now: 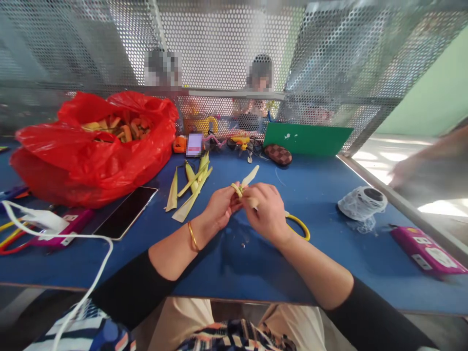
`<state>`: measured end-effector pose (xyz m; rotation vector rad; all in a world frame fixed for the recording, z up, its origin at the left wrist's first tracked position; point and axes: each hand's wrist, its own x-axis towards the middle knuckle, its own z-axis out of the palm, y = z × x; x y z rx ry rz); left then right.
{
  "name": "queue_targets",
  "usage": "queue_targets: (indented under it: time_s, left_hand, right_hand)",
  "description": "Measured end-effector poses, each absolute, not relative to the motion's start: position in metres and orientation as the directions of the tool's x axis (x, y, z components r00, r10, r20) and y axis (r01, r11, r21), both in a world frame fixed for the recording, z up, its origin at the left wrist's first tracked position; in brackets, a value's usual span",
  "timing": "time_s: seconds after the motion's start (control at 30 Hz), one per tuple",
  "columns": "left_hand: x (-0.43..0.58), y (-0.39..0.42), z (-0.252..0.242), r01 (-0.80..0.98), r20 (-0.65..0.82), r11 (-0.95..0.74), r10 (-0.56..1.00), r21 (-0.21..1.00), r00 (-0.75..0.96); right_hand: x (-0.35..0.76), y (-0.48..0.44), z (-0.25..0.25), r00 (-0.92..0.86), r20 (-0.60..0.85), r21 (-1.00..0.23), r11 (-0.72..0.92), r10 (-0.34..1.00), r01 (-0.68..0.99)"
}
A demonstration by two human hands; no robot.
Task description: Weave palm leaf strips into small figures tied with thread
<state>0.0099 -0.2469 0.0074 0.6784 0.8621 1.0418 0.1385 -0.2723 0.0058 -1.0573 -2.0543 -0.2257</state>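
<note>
Both hands meet over the middle of the blue table, working on a pale yellow-green husk strip [250, 175]. My left hand [221, 207] is closed, pinching the strip where it is folded or looped near the fingertips. Beside it, the fingers of my right hand [266, 207] are curled round the lower part of the same strip, whose pointed end sticks out up and to the right. Scissors with a yellow handle [300, 226] lie partly hidden behind my right hand. More loose husk strips [192, 187] lie on the table to the left of my hands.
A red plastic bag [91, 165] of orange-yellow pieces stands at the left, near a dark phone [126, 213] and white cable [84, 236]. At the right are a thread spool [363, 204] and purple box [426, 251]. A green board [307, 140] leans on the perforated screen; people sit beyond.
</note>
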Motion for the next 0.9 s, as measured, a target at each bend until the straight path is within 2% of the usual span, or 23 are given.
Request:
queue_targets:
  time_s: [0.03, 0.1, 0.13, 0.2, 0.27, 0.43, 0.53, 0.63, 0.73, 0.83, 0.9]
  left_hand:
    - [0.01, -0.249, 0.009, -0.436, -0.281, 0.364, 0.928, 0.823, 0.244]
    - [0.01, -0.252, 0.012, -0.408, -0.272, 0.35, 0.932, 0.843, 0.239]
    - [0.01, -0.254, 0.013, -0.388, -0.264, 0.342, 0.934, 0.856, 0.24]
    - [0.011, -0.254, 0.014, -0.366, -0.245, 0.318, 0.941, 0.874, 0.234]
    - [0.01, -0.253, 0.014, -0.362, -0.23, 0.31, 0.941, 0.879, 0.247]
    - [0.006, -0.25, 0.017, -0.41, -0.205, 0.357, 0.907, 0.839, 0.369]
    - [0.006, -0.251, 0.017, -0.392, -0.21, 0.329, 0.925, 0.859, 0.316]
    - [0.006, -0.248, 0.015, -0.395, -0.266, 0.329, 0.942, 0.858, 0.206]
    - [0.004, -0.243, 0.013, -0.413, -0.315, 0.338, 0.941, 0.846, 0.125]
    - [0.003, -0.24, 0.012, -0.399, -0.312, 0.309, 0.948, 0.863, 0.06]
    - [0.003, -0.239, 0.01, -0.36, -0.271, 0.259, 0.962, 0.896, 0.019]
  right_hand:
    - [0.141, -0.269, 0.006, -0.158, 0.689, -0.398, 0.551, 0.708, 0.734]
    - [0.144, -0.262, 0.009, 0.085, 0.423, -0.78, 0.314, 0.902, 0.542]
    - [0.146, -0.258, 0.01, 0.114, 0.237, -0.901, 0.175, 0.965, 0.398]
    - [0.148, -0.252, 0.013, 0.049, -0.058, -0.986, -0.065, 0.997, 0.155]
    - [0.15, -0.25, 0.016, 0.004, -0.159, -0.986, -0.159, 0.987, 0.042]
    - [0.149, -0.252, 0.022, 0.075, -0.157, -0.987, -0.158, 0.985, -0.004]
    - [0.144, -0.254, 0.023, 0.094, -0.144, -0.989, -0.147, 0.985, 0.021]
    - [0.141, -0.257, 0.022, 0.053, -0.136, -0.979, -0.142, 0.989, 0.144]
    - [0.142, -0.26, 0.019, -0.035, 0.059, -0.908, 0.068, 0.998, 0.412]
    - [0.147, -0.264, 0.016, -0.307, 0.295, -0.687, 0.424, 0.905, 0.59]
    - [0.15, -0.265, 0.015, -0.458, 0.346, -0.508, 0.573, 0.819, 0.643]
